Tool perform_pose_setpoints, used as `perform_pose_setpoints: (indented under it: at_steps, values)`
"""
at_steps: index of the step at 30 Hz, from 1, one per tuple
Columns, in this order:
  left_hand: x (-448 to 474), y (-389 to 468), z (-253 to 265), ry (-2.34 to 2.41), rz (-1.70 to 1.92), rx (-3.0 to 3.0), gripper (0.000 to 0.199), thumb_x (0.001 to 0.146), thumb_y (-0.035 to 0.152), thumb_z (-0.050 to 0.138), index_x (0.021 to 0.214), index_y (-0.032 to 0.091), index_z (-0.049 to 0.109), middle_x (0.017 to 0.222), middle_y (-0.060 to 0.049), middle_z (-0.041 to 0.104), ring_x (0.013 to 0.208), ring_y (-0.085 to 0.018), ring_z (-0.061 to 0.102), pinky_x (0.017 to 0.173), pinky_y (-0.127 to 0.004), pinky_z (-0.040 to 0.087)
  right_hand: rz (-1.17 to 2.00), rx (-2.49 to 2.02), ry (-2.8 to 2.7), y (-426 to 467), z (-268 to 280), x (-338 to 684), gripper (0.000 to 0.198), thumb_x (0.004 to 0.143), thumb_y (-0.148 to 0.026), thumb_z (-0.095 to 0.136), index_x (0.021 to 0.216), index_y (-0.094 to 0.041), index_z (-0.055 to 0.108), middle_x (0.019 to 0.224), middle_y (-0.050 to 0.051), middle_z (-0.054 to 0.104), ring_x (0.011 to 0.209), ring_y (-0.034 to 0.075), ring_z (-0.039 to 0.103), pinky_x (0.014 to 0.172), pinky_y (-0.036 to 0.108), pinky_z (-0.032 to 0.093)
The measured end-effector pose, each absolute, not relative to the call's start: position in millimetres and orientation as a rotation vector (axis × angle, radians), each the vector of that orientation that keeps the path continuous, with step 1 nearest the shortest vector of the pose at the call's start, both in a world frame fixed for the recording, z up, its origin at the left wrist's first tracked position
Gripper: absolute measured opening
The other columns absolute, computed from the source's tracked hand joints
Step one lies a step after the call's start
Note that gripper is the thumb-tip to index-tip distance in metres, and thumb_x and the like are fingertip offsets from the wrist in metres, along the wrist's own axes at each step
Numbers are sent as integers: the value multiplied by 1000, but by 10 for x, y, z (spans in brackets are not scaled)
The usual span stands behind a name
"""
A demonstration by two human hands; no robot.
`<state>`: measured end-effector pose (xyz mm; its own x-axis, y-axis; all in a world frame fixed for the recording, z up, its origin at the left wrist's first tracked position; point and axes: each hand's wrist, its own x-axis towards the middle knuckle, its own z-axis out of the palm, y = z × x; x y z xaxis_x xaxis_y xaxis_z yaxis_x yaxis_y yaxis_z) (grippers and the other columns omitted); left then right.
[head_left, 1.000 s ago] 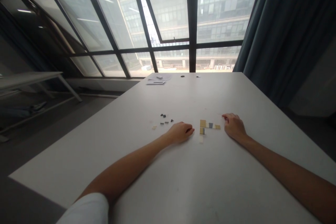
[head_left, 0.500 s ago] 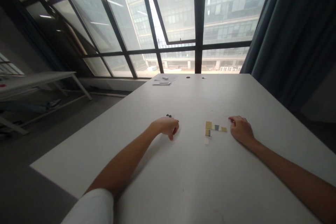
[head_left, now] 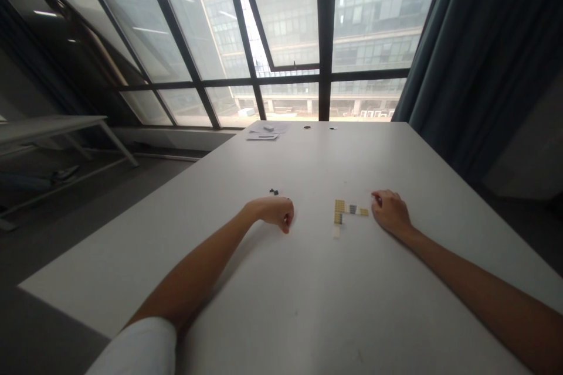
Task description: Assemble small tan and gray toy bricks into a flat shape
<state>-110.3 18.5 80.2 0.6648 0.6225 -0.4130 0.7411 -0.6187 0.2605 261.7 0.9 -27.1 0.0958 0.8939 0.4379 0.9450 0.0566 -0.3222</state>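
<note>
My left hand (head_left: 275, 211) is over the white table, its fingers curled down and pinched together near the surface; whatever they may grip is hidden. Just beyond it lie small dark pieces (head_left: 274, 192), partly screened by the hand. My right hand (head_left: 391, 211) rests on the table with fingers bent and the thumb and forefinger close together, and I cannot make out what is in them. Left of that hand sits a flat group of small yellow and grey blocks (head_left: 339, 205), arranged in a corner shape. A pale small piece (head_left: 336, 233) lies at its near end.
The white table (head_left: 246, 304) reaches toward the windows. Papers (head_left: 263, 136) with a small white object lie at its far left, and a dark round disc (head_left: 307, 127) near the far edge. A dark curtain (head_left: 433, 70) hangs at right; another table (head_left: 53, 129) stands at left.
The whole view has shifted, so the table and blocks appear slightly farther left. Both hands keep nearly the same places and closed poses; the blocks look unchanged.
</note>
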Motion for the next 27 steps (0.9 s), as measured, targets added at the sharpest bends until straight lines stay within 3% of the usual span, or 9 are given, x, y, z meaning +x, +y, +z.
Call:
perform_pose_setpoints:
  at_steps: [8,18,27]
  values:
    - [-1056,244,819,990,-163,2622,9,79,26,71,75,21,76,67,1,64,60,-11,52,61,-23,36,-126,-1817,-1799,15,-280,2625,28,88,-23,50,107,-16,70,109,11,70,99,26,58,87,38,44]
    - [-1101,283,836,1227,-192,2556,23,67,41,82,82,24,79,73,1,67,64,-13,56,60,-23,36,-131,-1818,-1803,25,-298,2634,27,89,-24,50,107,-17,70,109,11,70,100,27,57,86,38,43]
    - [-990,192,749,1339,-273,2640,16,73,29,69,84,23,79,83,-5,73,75,-18,62,63,-25,40,-115,-1834,-1806,-4,-255,2607,29,89,-24,50,108,-16,70,110,11,69,102,27,57,87,38,44]
